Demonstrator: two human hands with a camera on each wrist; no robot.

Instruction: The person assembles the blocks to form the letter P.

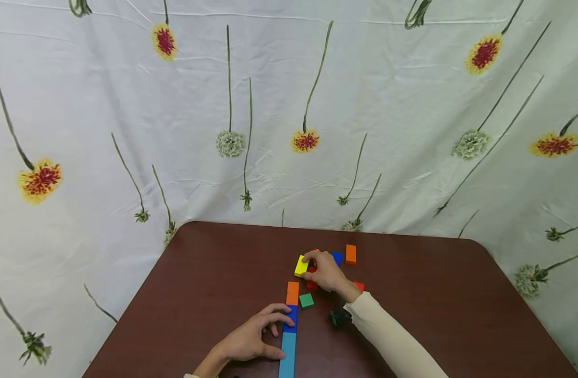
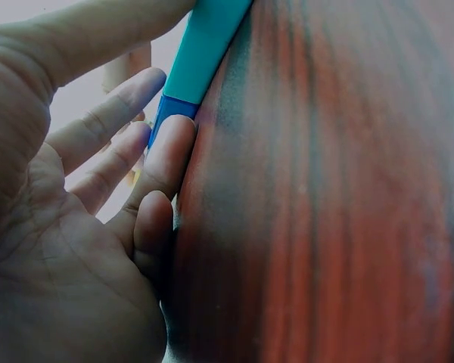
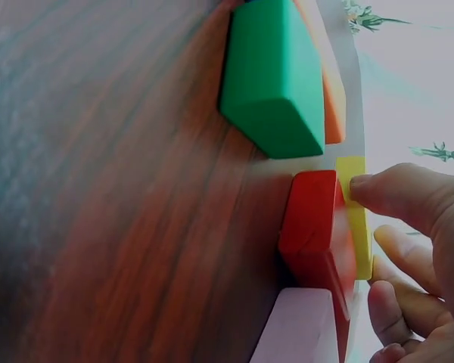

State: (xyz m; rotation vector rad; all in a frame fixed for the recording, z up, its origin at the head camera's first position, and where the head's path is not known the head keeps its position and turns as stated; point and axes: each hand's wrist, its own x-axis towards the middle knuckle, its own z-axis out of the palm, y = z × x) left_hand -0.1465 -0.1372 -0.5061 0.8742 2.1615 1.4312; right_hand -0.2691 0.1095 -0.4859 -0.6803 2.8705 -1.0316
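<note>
A row of blocks runs up the table: a light blue block [image 1: 288,357], a blue block [image 1: 290,327] and an orange block [image 1: 292,294], end to end. My left hand [image 1: 252,336] lies beside the row, fingers loosely bent. Its fingertips touch the blue block and the thumb touches the light blue block's side. Farther up, my right hand [image 1: 328,270] pinches a yellow block [image 1: 300,268] between thumb and fingers. Near that hand stand a red block [image 3: 312,215] and a pale pink block [image 3: 299,325]. A green block [image 1: 306,301] sits just right of the row.
Beyond the right hand lie another blue block [image 1: 337,258] and another orange block [image 1: 350,254]. A red block [image 1: 360,286] shows partly behind the right wrist. The brown table [image 1: 213,273] ends at a flowered white cloth [image 1: 270,105].
</note>
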